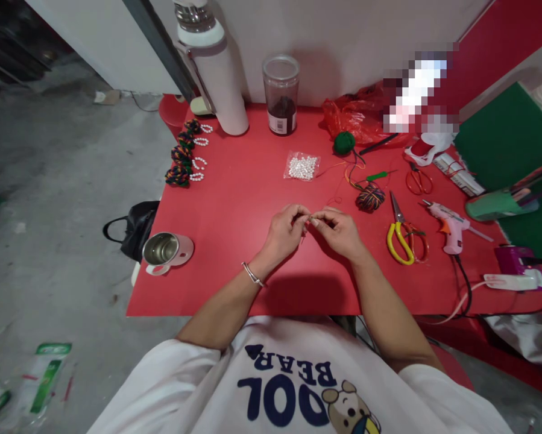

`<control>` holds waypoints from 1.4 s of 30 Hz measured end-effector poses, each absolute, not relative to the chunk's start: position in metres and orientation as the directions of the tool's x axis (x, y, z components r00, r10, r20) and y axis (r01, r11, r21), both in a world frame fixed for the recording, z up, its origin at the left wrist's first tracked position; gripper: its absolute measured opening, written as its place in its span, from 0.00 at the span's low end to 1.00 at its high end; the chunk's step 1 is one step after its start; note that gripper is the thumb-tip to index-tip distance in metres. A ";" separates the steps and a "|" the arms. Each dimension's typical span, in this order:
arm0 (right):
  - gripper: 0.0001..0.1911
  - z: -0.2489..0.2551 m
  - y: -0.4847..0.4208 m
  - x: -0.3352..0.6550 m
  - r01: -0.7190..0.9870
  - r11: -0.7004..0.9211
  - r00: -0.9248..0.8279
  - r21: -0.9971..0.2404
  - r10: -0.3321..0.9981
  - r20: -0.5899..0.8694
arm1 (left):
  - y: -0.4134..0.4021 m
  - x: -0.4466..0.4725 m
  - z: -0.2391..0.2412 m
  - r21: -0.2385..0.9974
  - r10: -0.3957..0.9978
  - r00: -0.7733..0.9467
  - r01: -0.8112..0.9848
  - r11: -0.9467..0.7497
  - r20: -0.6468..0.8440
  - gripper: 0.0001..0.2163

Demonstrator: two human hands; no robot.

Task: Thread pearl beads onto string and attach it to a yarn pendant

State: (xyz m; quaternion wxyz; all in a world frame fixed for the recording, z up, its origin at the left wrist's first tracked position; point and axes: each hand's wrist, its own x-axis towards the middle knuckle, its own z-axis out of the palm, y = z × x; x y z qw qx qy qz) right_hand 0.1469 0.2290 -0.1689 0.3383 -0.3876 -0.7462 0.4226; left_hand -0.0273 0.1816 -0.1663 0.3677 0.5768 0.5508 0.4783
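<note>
Over the middle of the red table, my left hand (287, 230) and my right hand (339, 231) meet fingertip to fingertip, both closed in a pinch. Between them is a thin strand of yarn, mostly hidden by the fingers; a short reddish end (302, 239) hangs below the left fingers. Just beyond lies a clear bag of white beads (302, 166). To the right of the beads are a multicoloured yarn ball (370, 198), a green yarn ball (343, 143) and a green-handled crochet hook (377, 176), with loose strands among them.
Yellow-handled scissors (401, 242), small red scissors (418, 180) and a pink glue gun (453, 232) lie right. A steel mug (180, 250) stands left, below several yarn pieces with bead loops (180, 155). A white flask (223, 84) and a clear jar (281, 90) stand at the back.
</note>
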 end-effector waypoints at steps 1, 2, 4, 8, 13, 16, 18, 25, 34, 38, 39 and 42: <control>0.11 -0.168 0.229 0.147 0.285 0.343 -0.475 -0.895 0.861 0.179 | 0.182 -0.028 -0.164 0.953 0.987 -0.053 0.272 -0.130 0.150 0.06; 0.11 -0.168 0.229 0.147 0.280 0.344 -0.482 -0.896 0.858 0.178 | 0.182 -0.030 -0.162 0.952 0.986 -0.039 0.270 -0.143 0.159 0.06; 0.11 -0.168 0.229 0.147 0.282 0.342 -0.495 -0.896 0.852 0.170 | 0.183 -0.033 -0.159 0.948 0.985 -0.008 0.275 -0.161 0.170 0.06; 0.11 -0.169 0.229 0.148 0.295 0.340 -0.505 -0.893 0.849 0.156 | 0.184 -0.038 -0.160 0.958 0.993 0.027 0.263 -0.116 0.113 0.07; 0.10 -0.168 0.230 0.149 0.293 0.352 -0.489 -0.889 0.854 0.177 | 0.183 -0.036 -0.168 0.997 0.996 0.061 0.046 0.057 -0.059 0.07; 0.10 -0.166 0.230 0.150 0.293 0.359 -0.473 -0.886 0.860 0.192 | 0.182 -0.033 -0.171 0.967 0.966 0.131 -0.095 0.237 -0.224 0.13; 0.10 -0.166 0.231 0.150 0.286 0.367 -0.463 -0.885 0.862 0.208 | 0.181 -0.032 -0.173 0.962 0.963 0.098 -0.084 0.261 -0.253 0.10; 0.10 -0.165 0.233 0.152 0.304 0.358 -0.468 -0.883 0.863 0.189 | 0.181 -0.032 -0.180 0.993 0.996 0.043 0.092 0.077 -0.081 0.09; 0.10 -0.165 0.234 0.155 0.280 0.359 -0.481 -0.890 0.855 0.193 | 0.181 -0.038 -0.172 0.932 0.996 0.046 0.351 -0.087 0.075 0.09; 0.11 -0.164 0.234 0.156 0.296 0.336 -0.490 -0.894 0.857 0.160 | 0.180 -0.040 -0.171 0.872 0.987 0.047 0.464 -0.157 0.153 0.09; 0.11 -0.163 0.234 0.156 0.295 0.333 -0.490 -0.896 0.857 0.157 | 0.180 -0.040 -0.171 0.857 0.984 0.049 0.487 -0.172 0.169 0.08; 0.10 -0.162 0.234 0.156 0.292 0.332 -0.495 -0.897 0.855 0.155 | 0.180 -0.042 -0.173 0.823 0.977 0.064 0.530 -0.205 0.202 0.08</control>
